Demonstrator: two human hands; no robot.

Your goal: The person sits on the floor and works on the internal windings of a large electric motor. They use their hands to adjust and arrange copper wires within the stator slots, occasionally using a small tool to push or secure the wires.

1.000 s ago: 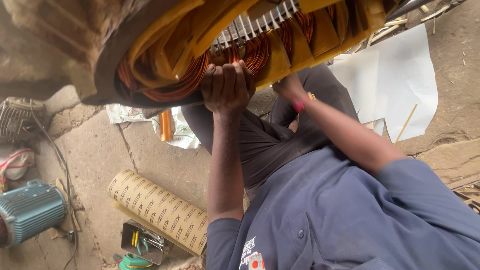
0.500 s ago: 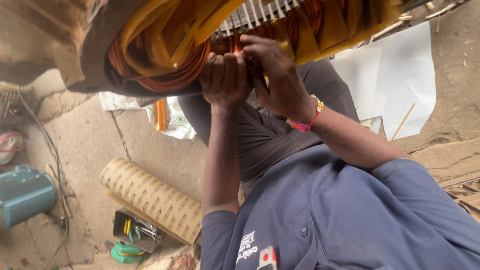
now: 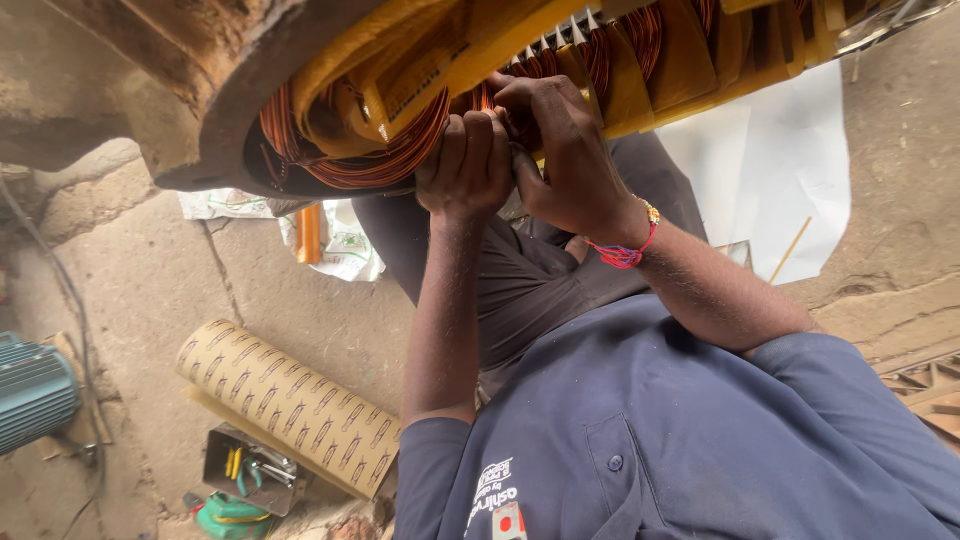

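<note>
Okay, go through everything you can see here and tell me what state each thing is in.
Left hand: curled in a fist against the copper winding.
Right hand: fingers bent, pressing into the winding.
Yellow insulation paper: tucked between coils.
Patterned roll: rolled up, lying on the ground.
Tool tray: open, tools inside.
White sheet: spread flat.

1. Motor repair workshop, rough and informal.
2. Big rusty stator housing with copper windings and yellow slot insulation.
3. Bare cracked concrete floor, dusty.
4. Teal electric motor on the floor.
5. Roll of printed insulation paper, small tool tray with pliers, white sheet.
</note>
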